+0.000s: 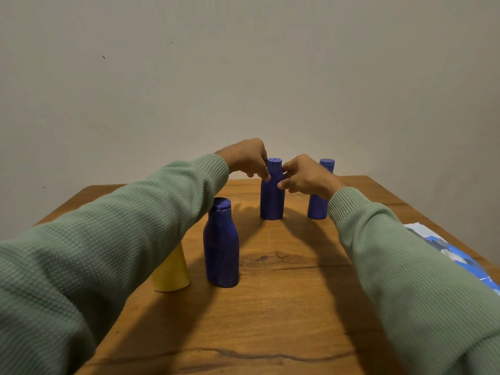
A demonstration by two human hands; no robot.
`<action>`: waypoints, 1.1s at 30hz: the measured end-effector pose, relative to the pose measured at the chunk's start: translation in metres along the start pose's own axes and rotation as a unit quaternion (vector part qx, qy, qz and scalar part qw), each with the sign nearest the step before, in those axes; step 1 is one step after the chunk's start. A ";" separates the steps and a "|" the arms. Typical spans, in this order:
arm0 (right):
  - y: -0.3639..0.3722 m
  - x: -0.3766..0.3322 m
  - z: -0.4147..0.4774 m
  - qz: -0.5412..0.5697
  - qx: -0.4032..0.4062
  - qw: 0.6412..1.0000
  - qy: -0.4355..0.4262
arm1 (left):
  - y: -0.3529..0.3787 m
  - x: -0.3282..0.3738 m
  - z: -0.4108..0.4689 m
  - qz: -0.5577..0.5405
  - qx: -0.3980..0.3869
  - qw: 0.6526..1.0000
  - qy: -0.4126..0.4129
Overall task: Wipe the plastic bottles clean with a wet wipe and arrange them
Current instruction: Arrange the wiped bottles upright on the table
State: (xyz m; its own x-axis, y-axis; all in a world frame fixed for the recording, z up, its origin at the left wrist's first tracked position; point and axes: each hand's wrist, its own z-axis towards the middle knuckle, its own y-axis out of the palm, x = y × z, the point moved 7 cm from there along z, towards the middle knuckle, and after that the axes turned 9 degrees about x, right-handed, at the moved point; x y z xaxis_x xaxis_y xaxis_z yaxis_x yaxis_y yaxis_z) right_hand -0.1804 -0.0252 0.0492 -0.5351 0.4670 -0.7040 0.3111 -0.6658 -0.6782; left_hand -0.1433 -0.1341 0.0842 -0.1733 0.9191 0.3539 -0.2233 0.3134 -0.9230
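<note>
Standing upright at the far centre of the worktop (284, 307), the middle blue bottle (272, 204) is held at its neck between left grip (246, 158) and right grip (305, 175), fingers curled on either side, both equally near.

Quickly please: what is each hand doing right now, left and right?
Left hand: pinches the neck of the middle blue bottle.
Right hand: holds the same bottle's neck from the other side.

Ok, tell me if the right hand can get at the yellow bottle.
Probably not easily: the right hand holds the middle blue bottle, and the left sleeve crosses over the yellow bottle.
</note>
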 end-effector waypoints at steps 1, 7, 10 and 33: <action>0.000 0.000 0.000 -0.003 0.001 1.000 0.002 | 0.000 0.001 -0.001 -0.002 0.001 1.000 0.000; -0.005 0.000 0.000 -0.013 0.012 1.000 0.018 | -0.004 0.004 -0.006 0.002 0.005 1.000 -0.001; -0.016 -0.004 -0.003 -0.014 0.043 0.999 0.023 | -0.012 0.005 -0.011 0.001 0.015 1.000 -0.001; -0.001 -0.116 -0.099 -0.055 -0.189 0.980 -0.029 | -0.085 -0.009 -0.164 0.049 -0.079 0.995 -0.043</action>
State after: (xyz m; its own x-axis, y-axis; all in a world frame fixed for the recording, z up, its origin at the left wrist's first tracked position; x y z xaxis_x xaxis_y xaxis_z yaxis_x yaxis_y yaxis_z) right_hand -0.0404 -0.0211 0.1106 -0.6217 0.4824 -0.6170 0.5124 -0.3452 -0.7863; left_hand 0.0350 -0.1298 0.1346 -0.2707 0.9251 0.2662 -0.0489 0.2630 -0.9636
